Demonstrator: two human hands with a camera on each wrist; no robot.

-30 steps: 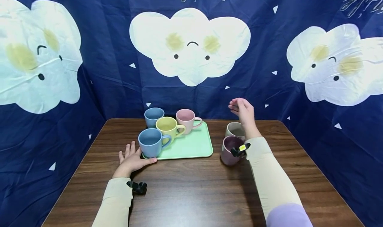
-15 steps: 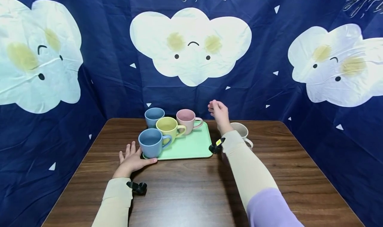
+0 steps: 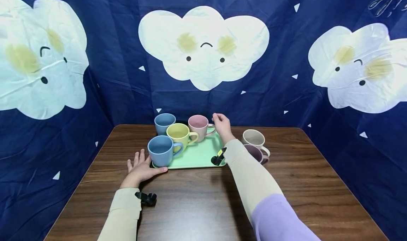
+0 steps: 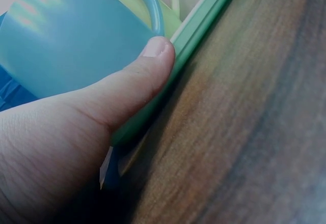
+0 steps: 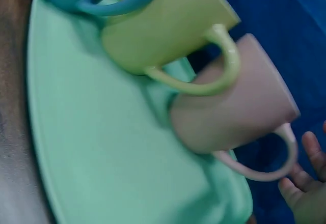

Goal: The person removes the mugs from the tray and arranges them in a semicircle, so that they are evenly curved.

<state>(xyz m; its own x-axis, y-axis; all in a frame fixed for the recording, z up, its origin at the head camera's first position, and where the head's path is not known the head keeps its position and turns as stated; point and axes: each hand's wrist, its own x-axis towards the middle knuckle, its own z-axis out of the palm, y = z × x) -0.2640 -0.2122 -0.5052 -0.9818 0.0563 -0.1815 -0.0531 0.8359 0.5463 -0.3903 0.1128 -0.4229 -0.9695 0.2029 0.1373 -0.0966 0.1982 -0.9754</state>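
Note:
My left hand (image 3: 140,172) lies at the near left corner of the green tray (image 3: 203,156), fingers spread on the table side. In the left wrist view its thumb (image 4: 147,71) rests along the tray's rim, beside the front blue mug (image 3: 161,151). My right hand (image 3: 223,128) is over the tray's far right part, next to the handle of the pink mug (image 3: 198,127). In the right wrist view its fingers (image 5: 311,150) are loosely bent close to that handle; whether they touch it I cannot tell. A yellow mug (image 3: 178,135) stands between the blue and pink ones.
A second blue mug (image 3: 164,122) stands at the back left. Right of the tray, partly behind my right sleeve, are a grey-white mug (image 3: 253,137) and a purple mug (image 3: 254,152). A dark blue cloth (image 3: 121,92) with clouds hangs behind the wooden table (image 3: 190,205).
My right hand has moved left from above the grey-white and purple mugs to the pink mug's handle. My left hand and the mugs have stayed put.

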